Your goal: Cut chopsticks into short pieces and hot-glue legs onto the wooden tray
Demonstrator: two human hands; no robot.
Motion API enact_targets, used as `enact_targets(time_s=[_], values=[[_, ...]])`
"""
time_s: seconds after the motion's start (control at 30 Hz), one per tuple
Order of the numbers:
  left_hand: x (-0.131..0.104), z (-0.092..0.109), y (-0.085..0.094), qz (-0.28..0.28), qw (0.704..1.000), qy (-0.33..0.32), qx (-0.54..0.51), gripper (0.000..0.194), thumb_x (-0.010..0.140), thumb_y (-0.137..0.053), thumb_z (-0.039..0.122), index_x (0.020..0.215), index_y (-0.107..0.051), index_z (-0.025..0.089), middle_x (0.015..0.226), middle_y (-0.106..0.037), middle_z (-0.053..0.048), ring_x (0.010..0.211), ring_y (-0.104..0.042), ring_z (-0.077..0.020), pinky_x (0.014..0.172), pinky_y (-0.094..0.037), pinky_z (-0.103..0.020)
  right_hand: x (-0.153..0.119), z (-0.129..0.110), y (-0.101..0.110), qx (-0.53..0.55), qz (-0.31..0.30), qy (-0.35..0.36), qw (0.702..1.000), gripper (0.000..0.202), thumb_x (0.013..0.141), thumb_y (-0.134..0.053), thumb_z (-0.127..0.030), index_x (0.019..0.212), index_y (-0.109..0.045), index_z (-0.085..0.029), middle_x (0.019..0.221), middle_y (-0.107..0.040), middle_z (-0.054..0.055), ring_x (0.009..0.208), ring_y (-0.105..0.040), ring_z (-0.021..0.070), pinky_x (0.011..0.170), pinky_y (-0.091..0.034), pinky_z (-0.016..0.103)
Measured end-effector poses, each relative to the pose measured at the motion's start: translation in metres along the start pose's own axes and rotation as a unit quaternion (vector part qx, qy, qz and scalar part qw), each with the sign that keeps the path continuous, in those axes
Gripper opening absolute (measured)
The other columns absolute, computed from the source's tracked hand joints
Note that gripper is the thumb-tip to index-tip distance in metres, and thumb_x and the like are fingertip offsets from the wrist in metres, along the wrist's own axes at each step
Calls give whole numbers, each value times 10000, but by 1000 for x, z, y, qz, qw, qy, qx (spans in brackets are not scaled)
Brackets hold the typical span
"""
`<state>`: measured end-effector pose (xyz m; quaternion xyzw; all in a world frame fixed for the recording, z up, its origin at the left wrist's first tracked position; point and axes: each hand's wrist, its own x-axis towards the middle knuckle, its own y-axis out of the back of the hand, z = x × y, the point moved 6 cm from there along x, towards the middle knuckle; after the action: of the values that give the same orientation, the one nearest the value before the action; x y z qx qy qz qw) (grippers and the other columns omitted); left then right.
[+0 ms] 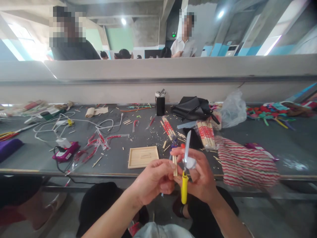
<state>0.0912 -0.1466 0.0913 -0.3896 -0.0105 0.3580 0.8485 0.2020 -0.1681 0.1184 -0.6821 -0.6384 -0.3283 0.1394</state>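
My right hand (200,175) grips yellow-handled scissors (185,172), blades pointing up and away. My left hand (155,180) pinches a short wooden stick (175,165) upright, right beside the scissor blades. Both hands hover just in front of the table's near edge. A small flat wooden tray (143,156) lies on the grey table (114,158) just beyond my left hand. Bundles of red-wrapped chopsticks (206,133) and loose ones (168,127) lie further back, with stick offcuts scattered around.
A red-and-white striped bag (245,162) lies to the right, a black pouch (193,108) and a clear plastic bag (232,109) behind. White cables (61,124), a magenta device (65,152) and torn wrappers (99,142) lie left. A black jar (160,103) stands at the back. People stand beyond the partition.
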Motion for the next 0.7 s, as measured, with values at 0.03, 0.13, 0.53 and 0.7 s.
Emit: enact_targets(time_s=[0.03,0.13,0.53,0.7], values=[[0,0,0,-2,1000,-1,-3,176,767,-629,241,657,-565,120,553,-430,43,380,-306,-11,406,-157,-190,0,0,0,-3,-1,-1,1000,570,750,-713,-157,1236,-438,-271,1185,-575,76,1050,-589,210,908,-504,368],[0,1,-1,-7,1000,-1,-3,159,775,-624,242,688,-584,115,558,-429,46,376,-298,-6,401,-150,-185,-2,1,1,-5,3,-2,1000,565,747,-719,-171,1235,-450,-266,1189,-575,82,1049,-587,216,908,-504,380],[-2,12,17,81,979,-112,153,290,750,-666,402,670,-562,144,482,-321,88,402,-246,-34,416,-163,-202,-18,21,6,245,107,-125,956,547,818,-497,-657,1232,-427,-306,868,-557,34,788,-574,221,637,-511,362],[-15,29,13,109,879,-210,414,258,841,-558,331,678,-597,134,606,-462,21,573,-385,-88,527,-280,-221,-30,23,17,53,-37,-181,981,511,839,-540,-597,1227,-471,-271,897,-582,45,689,-555,166,645,-501,297]])
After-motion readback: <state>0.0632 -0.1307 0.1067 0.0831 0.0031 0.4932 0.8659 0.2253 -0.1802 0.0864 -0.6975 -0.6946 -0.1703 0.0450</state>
